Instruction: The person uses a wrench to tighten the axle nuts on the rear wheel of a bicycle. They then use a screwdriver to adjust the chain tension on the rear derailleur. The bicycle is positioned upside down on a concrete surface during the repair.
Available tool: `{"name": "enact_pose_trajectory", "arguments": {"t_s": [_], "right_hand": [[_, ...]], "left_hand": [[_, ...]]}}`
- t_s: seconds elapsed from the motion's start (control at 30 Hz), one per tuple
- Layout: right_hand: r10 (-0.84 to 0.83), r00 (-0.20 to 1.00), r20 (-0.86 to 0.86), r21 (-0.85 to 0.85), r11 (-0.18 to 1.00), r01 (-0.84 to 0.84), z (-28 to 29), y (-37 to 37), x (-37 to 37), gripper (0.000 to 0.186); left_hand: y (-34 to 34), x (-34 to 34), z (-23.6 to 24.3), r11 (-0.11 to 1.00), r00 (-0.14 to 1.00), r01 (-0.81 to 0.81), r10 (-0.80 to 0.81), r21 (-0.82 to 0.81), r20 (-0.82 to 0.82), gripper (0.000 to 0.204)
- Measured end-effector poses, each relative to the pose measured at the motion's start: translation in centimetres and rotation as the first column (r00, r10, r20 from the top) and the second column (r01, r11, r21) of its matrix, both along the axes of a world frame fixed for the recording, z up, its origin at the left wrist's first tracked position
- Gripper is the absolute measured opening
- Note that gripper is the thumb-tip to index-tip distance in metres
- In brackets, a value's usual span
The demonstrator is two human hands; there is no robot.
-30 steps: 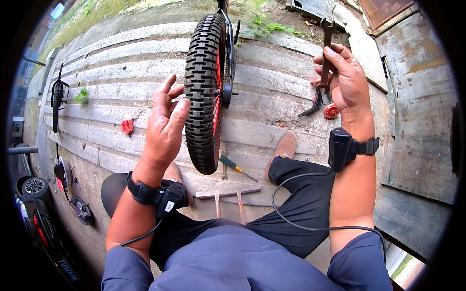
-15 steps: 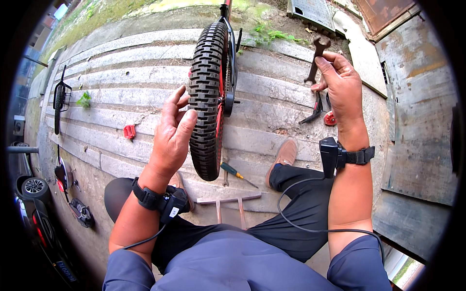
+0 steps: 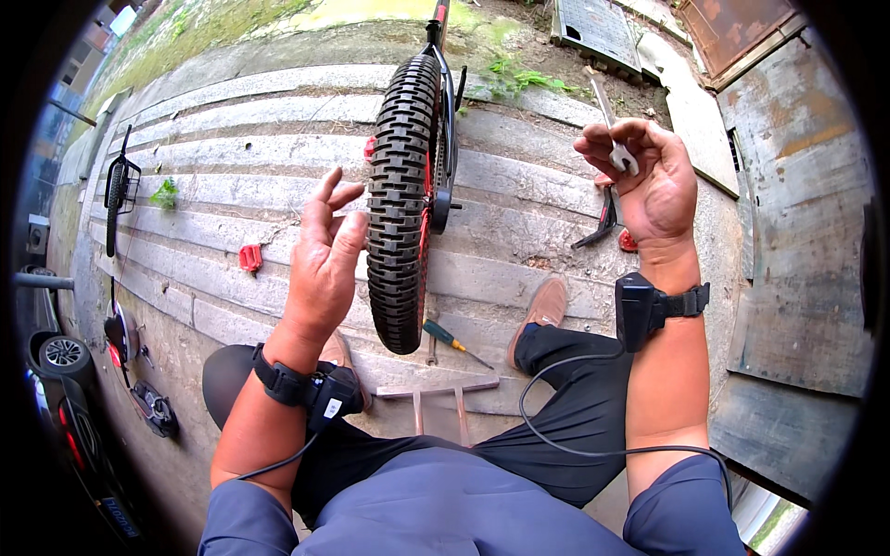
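Note:
A thick knobbly black bicycle tyre [image 3: 397, 222] with a red rim stands upright before me. My left hand [image 3: 324, 259] is open beside the tyre's left side, fingers curved and apart; whether a fingertip touches it I cannot tell. My right hand [image 3: 654, 176] grips a metal open-end wrench [image 3: 601, 93], one jaw beside the palm, the other end pointing up. Behind that hand lie a black angled part [image 3: 598, 222] and a red round piece [image 3: 627, 241]. A green-handled screwdriver [image 3: 443, 335] and another wrench [image 3: 432, 349] lie on the paving below the tyre.
A red piece [image 3: 250, 259] lies left. A low wooden stool [image 3: 436, 385] is between my legs. Another bicycle [image 3: 116, 195], a scooter-like vehicle [image 3: 120, 338] and a dark car [image 3: 74, 435] are at left. Weathered panels [image 3: 788, 222] border the right.
My right hand has turned palm-up and moved slightly lower, tilting the wrench. The tyre sits lower in the view; my left hand stays open beside it.

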State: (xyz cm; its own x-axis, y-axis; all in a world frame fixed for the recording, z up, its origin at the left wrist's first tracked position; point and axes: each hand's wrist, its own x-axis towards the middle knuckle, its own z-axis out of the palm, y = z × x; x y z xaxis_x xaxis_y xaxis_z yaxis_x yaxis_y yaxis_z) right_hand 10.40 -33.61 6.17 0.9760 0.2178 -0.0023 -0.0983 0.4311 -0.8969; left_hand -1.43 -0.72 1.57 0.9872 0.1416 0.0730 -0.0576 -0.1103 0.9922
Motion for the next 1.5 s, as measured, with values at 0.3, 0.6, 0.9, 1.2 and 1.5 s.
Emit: {"name": "enact_pose_trajectory", "arguments": {"t_s": [0.3,0.6,0.9,1.2,1.5], "right_hand": [[0.114,0.981,0.159,-0.183,0.979,-0.085,-1.0,4.2,-0.8,0.021],[0.280,0.846,0.454,-0.494,0.869,-0.022,-0.7,13.8,-3.9,0.021],[0.350,0.734,0.582,-0.628,0.766,0.133,0.4,17.4,-4.7,0.028],[0.276,0.811,0.516,-0.601,0.791,0.114,-0.5,17.5,-3.0,0.036],[0.290,0.817,0.498,-0.774,0.574,0.268,-1.6,19.5,-3.8,0.028]], "left_hand": [[2.5,0.7,4.2,0.985,0.982,-0.173,0.174,-0.026,0.075,0.060],[13.0,-3.8,12.1,0.818,0.769,-0.491,0.569,-0.299,0.291,0.048],[25.4,-14.3,-3.8,0.710,0.679,-0.704,0.674,0.002,-0.292,0.048],[24.6,-23.4,-21.9,0.740,0.433,-0.667,0.482,0.088,-0.762,0.053],[23.8,-25.6,-28.7,0.829,0.403,-0.461,0.514,0.317,-0.757,0.043]]}}
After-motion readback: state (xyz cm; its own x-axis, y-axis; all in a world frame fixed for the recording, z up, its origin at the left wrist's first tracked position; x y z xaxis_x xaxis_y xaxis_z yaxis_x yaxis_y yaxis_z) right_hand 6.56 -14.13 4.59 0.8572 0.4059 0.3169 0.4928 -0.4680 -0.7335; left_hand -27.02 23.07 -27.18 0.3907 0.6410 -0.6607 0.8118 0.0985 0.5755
